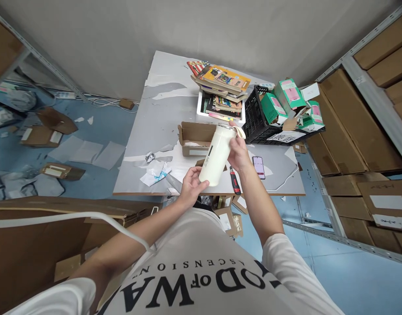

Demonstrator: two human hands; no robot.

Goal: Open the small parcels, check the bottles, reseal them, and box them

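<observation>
A cream-white bottle (217, 157) with dark lettering and a strap at its top is held tilted above the front of the table. My right hand (238, 153) grips its upper right side near the strap. At the base, my left hand (191, 186) supports the bottle with fingers and thumb around the lower left edge. Just behind the bottle sits an open cardboard box (194, 138), partly covered by it. A red and black utility knife (235, 181) lies beneath my right wrist, close to the table's front edge.
A white bin (201, 114) piled with books (225, 81) stands at the back. Right of it, a black crate (255, 118) holds green boxes (291, 94). A phone (258, 167) and crumpled packaging (156, 173) lie on the table (145, 122). Shelves of cartons (354, 127) flank the right side.
</observation>
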